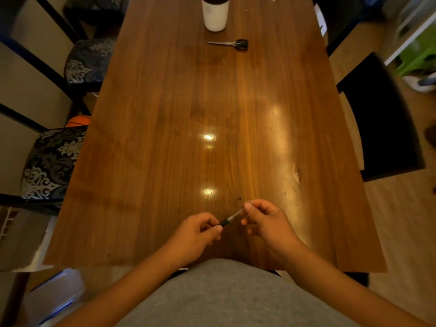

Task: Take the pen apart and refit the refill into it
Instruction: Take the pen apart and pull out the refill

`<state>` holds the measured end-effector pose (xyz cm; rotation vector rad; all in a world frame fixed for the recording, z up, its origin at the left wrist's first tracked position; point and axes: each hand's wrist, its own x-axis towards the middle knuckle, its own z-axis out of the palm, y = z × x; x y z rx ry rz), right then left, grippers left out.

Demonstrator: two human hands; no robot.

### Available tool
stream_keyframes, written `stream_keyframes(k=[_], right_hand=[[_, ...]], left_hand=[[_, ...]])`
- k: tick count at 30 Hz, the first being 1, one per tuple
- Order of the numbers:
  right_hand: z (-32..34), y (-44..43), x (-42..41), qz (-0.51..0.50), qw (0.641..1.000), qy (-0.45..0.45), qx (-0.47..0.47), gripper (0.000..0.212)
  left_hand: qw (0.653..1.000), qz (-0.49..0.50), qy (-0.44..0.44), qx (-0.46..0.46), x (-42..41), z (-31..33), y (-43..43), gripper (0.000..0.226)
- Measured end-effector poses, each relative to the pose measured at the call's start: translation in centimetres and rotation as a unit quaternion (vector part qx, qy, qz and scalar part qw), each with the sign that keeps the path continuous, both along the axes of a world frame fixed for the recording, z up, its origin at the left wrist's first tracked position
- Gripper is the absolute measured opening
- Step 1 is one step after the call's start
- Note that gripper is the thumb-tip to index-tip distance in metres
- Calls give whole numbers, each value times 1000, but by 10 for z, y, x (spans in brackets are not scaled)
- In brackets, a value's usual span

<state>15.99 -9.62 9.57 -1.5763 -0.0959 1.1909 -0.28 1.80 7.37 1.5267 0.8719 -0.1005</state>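
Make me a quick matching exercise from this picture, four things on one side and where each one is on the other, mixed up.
Things:
1. pen
2. scissors
3. white cup
4. patterned chair

Places:
A. far end of the table, standing upright
B. beside the table's left edge
C. held between both hands
D. lying flat just nearer than the cup

Pairs: 1-C, 2-D, 3-A, 4-B

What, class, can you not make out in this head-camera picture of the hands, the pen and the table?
- Pen: its ends sit under the left hand and right hand; too small to tell refill from barrel.
- White container: top cut off by the picture's upper edge.
- Dark speck on the table: too small to identify.
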Motion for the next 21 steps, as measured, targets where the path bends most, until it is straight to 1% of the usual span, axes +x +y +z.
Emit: stream_keyframes(k=[5,8,11,15,17,21], right_hand=[[-4,8,21,-46,999,16,-4,15],[-8,15,30,-55,998,22,-3,14],[-8,25,34,-40,999,27,19,10],[-10,40,32,-8,999,29,37,20],[-12,49,32,-35,998,27,45,22],[-21,66,42,-108,993,-4,45,11]], left_hand=[[1000,13,17,7,-8,-2,9,8],[999,19,26,13,-12,-1,14,7],[999,28,36,19,-16,-2,18,7],[998,45,42,12,-24,-8,22,8],[998,52,40,7,-28,-10,24,10],[997,68,45,3,-36,-14,27,13]])
